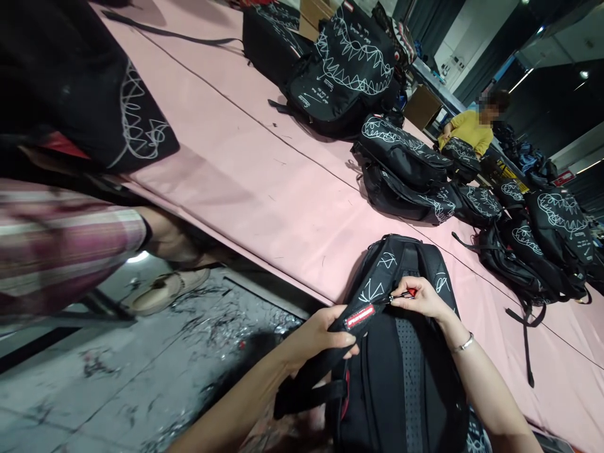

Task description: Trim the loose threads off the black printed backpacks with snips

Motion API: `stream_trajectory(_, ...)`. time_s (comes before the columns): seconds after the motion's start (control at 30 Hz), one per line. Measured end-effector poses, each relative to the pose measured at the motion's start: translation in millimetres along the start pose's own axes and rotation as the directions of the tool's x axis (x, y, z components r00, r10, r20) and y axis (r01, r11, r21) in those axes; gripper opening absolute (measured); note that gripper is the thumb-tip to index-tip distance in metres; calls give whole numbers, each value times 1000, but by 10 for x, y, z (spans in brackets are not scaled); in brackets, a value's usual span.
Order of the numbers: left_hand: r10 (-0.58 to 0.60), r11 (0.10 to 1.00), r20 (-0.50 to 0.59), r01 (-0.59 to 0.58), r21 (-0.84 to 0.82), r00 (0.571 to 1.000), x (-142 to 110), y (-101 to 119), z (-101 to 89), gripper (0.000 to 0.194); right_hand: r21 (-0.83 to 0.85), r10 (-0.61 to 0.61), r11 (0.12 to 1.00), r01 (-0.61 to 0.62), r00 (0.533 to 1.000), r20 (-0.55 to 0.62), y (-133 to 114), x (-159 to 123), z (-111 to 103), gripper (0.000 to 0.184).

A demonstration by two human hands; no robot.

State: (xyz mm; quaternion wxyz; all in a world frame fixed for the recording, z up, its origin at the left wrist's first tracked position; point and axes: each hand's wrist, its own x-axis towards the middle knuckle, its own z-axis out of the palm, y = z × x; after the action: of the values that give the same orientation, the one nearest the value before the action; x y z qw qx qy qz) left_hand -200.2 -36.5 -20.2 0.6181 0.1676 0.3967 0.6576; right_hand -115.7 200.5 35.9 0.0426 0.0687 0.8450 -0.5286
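- At the near edge of a pink-covered desk [283, 207], a black backpack [409, 365] lies with its padded back panel facing up, its lower end toward the viewer.
- Both hands are at the upper part of this backpack, each closed on something.
- The left hand [323, 336] is wrapped around a shoulder strap [362, 329], thumb on top, just below a red label [359, 316] with pale lettering.
- The right hand [422, 299], a silver bracelet [463, 343] at its wrist, pinches a small red-and-metal tool [412, 292] between thumb and fingers; the tip is close to the strap beside the label. Whether it touches cannot be told.
- White scribbled lines decorate the strap and the backpack's top.
- Across the desk, more black bags [406, 154] with jagged white drawings lie in clusters.
- Farther back, a person in a yellow top [467, 129] stands behind a black bag [460, 156].
- To the left, a person in plaid clothing [70, 242] is partly visible, with a beige shoe [165, 290] on the grey floor [117, 352], which is strewn with dark scraps.
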Motion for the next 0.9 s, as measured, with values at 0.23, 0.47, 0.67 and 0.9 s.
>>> stream_trajectory(0.23,42,999,22,-42,-7,999,8,-36,-40,33,97,74,992,-80,995,71,22,4,-38,28)
stream_trajectory(0.47,55,998,28,-55,3,998,-8,-12,-45,34,122,108,986,-113,993,44,15,26,-35,30)
stream_trajectory(0.67,36,999,4,-36,24,999,-5,13,-3,31,127,77,988,-89,992,98,-26,35,-5,26)
stream_trajectory(0.9,31,999,-10,-30,31,999,-14,-16,25,34,85,32,996,-41,995,97,14,45,1,24)
